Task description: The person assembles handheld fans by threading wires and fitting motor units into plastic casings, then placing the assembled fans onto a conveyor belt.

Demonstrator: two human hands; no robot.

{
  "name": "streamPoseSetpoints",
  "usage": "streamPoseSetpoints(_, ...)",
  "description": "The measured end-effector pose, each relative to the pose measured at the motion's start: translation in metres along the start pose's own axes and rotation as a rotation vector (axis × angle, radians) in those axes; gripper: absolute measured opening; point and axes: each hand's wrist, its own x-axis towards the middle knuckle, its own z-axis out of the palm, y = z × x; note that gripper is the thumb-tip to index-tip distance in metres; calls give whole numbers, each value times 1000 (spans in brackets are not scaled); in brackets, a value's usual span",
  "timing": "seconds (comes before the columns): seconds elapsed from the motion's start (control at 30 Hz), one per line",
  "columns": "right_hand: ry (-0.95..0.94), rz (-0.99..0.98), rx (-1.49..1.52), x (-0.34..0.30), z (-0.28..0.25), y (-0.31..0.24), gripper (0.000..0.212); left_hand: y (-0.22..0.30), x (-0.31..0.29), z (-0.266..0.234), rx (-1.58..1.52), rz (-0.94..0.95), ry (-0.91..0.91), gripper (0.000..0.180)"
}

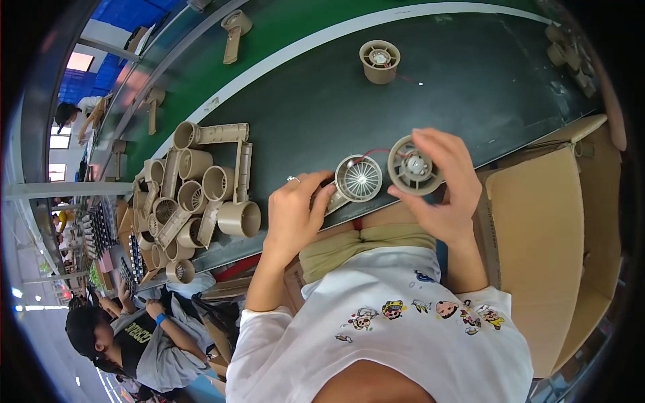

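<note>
At the bench's near edge, my left hand is closed around the handle of a beige fan housing, whose round end shows a spoked grille inside. To its right, my right hand grips a beige round fan unit by its rim, thumb below and fingers above. The unit has a ring with spokes and a pale hub at its middle. A thin red wire runs from the unit to the housing's opening. The two parts are apart, with a small gap between them.
Several beige housings lie piled on the left of the dark bench. Another fan unit with a wire stands farther back. Single housings rest on the green surface. An open cardboard box stands at right. A co-worker sits at lower left.
</note>
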Motion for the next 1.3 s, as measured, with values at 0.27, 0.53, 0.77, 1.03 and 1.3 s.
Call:
streamPoseSetpoints(0.27, -109, -113, -5, -1, 8, -20, 54, 33, -9, -23, -220, 269, 193, 26)
streamPoseSetpoints(0.53, -217, -48, 334, 0, 9, -23, 54, 35, -16, -14, -561, 114, -5, 8)
streamPoseSetpoints(0.77, -217, -29, 378, -9, 13, -18, 45, 31, -28, -11, -961, -41, -8, 21)
streamPoseSetpoints(1.03, -173, -97, 541, -10, 13, -17, 40, 30, -31, -10, -1201, -48, -155, 26)
streamPoseSetpoints(1.3, -123, -253, 335, -11, 9, -23, 35, 32, -36, -12, -1236, -130, -177, 27)
